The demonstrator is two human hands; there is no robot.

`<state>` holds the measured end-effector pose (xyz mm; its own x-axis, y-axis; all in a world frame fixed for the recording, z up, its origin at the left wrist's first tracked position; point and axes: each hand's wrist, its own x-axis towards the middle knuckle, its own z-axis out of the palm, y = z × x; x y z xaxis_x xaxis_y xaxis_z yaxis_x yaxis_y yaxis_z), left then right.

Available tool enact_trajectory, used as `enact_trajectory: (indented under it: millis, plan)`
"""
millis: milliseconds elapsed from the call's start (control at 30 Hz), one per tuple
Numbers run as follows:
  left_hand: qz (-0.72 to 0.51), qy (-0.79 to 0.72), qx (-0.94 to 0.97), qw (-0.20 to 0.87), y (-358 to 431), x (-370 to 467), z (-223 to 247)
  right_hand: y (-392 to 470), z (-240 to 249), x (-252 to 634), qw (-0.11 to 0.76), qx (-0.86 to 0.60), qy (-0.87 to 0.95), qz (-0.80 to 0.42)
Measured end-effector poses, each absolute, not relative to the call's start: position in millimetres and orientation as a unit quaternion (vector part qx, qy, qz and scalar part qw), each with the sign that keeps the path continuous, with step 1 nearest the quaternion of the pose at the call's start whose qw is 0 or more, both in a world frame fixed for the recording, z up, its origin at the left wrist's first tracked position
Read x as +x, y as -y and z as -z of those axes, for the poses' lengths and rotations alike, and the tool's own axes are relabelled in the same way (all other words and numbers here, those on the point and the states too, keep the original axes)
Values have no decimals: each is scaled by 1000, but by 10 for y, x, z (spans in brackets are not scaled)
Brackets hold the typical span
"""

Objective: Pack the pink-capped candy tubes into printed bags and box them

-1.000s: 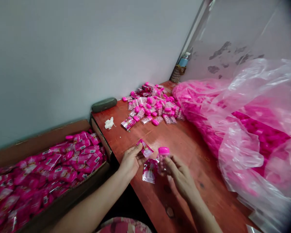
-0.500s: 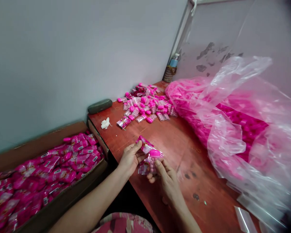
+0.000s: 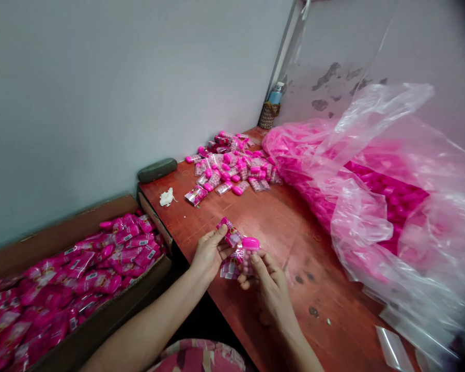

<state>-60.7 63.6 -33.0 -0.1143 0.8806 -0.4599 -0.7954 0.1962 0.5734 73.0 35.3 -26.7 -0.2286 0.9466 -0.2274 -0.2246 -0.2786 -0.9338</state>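
My left hand [image 3: 208,254] pinches pink printed plastic wrappers [image 3: 232,236] between thumb and fingers, above the near edge of the red table. In my right hand [image 3: 270,279] is a small clear candy container [image 3: 250,244] with a bright pink cap and pale pink balls inside. Its cap end points up and away from me. The container is right beside the wrappers and partly overlaps them, and whether any film covers it I cannot tell. Beyond my hands lies a pile of similar candy containers [image 3: 217,178], with a printed pink wrapper [image 3: 196,195] at its front.
A cardboard box [image 3: 155,274] of wrapped pink packs [image 3: 93,279] stands at the left. A big clear bag [image 3: 362,232] of pink pieces covers the table's right side. A dark green case [image 3: 157,170], white crumpled tissue [image 3: 166,197] and a bottle in a woven holder [image 3: 269,114] are near the wall.
The candy container in my right hand has shifted slightly right, showing more of the wrappers in my left hand. My left hand has hardly moved.
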Motion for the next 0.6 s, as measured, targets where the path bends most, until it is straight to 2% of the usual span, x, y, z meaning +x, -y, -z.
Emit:
enact_trajectory:
  millis: [267,600]
  plan:
    - [-640,-381,24,667,-637,-586,333,-308,307,731,430,-428,404,-685]
    - [-625,-387,74,673,-607,-559,301,-329,323,717,430,-444,404,-674]
